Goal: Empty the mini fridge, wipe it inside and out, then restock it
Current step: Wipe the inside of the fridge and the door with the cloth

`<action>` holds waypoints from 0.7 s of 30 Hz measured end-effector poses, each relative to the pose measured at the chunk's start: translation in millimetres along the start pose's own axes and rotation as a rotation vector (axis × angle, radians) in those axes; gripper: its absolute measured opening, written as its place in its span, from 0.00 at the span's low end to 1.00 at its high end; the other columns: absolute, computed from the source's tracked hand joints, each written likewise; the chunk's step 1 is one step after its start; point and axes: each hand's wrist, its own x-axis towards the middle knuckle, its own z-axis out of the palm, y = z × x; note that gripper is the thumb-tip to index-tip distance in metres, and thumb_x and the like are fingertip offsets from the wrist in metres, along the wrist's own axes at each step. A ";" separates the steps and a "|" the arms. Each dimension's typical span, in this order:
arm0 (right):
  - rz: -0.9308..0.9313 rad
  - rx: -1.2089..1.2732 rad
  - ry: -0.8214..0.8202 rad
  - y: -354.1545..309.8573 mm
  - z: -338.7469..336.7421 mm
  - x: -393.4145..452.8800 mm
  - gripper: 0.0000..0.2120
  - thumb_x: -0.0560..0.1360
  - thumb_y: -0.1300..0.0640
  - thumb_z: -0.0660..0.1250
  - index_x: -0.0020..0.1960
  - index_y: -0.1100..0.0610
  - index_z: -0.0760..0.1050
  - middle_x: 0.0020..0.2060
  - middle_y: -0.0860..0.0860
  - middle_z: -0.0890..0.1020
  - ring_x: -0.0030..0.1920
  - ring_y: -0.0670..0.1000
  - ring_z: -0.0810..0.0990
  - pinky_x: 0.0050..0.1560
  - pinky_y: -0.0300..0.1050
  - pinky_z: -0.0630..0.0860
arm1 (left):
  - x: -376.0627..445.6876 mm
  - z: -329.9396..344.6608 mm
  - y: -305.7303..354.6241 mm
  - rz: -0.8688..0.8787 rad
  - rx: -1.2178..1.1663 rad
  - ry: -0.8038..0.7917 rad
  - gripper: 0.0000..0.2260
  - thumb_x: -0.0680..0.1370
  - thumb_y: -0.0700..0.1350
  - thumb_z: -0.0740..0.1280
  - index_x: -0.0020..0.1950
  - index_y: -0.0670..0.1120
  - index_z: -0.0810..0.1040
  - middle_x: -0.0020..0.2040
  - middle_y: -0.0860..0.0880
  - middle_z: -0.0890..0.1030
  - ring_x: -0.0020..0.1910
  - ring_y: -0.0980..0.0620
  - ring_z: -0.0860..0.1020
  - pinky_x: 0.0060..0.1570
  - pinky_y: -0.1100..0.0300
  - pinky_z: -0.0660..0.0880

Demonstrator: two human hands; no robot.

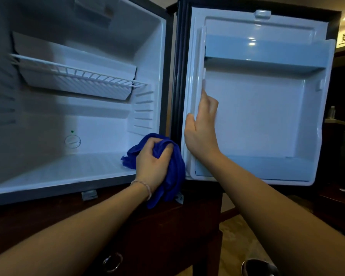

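Note:
The mini fridge (48, 176) stands open with nothing in its white cavity; a wire shelf (78, 73) spans the upper half. Its door (257, 116) is swung fully open to the right, its shelves bare. My left hand (151, 160) grips a bunched blue cloth (173, 172) at the cavity's lower right front corner, by the hinge. My right hand (201, 128) rests on the inner left edge of the door liner, fingers pointing up along the rim and thumb hooked over it.
The fridge sits on a dark wooden cabinet (167, 236) with a metal ring pull (112, 261) at the bottom. A thermostat dial (73, 141) is on the cavity's back wall. Patterned floor shows lower right.

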 end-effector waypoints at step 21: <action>-0.072 0.043 -0.017 6.8 -0.9 -1.1 0.29 0.80 0.70 0.56 0.80 0.62 0.54 0.65 0.50 0.63 0.67 0.47 0.69 0.69 0.27 0.61 | 252.0 13.8 193.0 0.359 0.000 0.148 0.08 0.72 0.57 0.70 0.43 0.54 0.76 0.43 0.52 0.83 0.45 0.50 0.82 0.48 0.51 0.81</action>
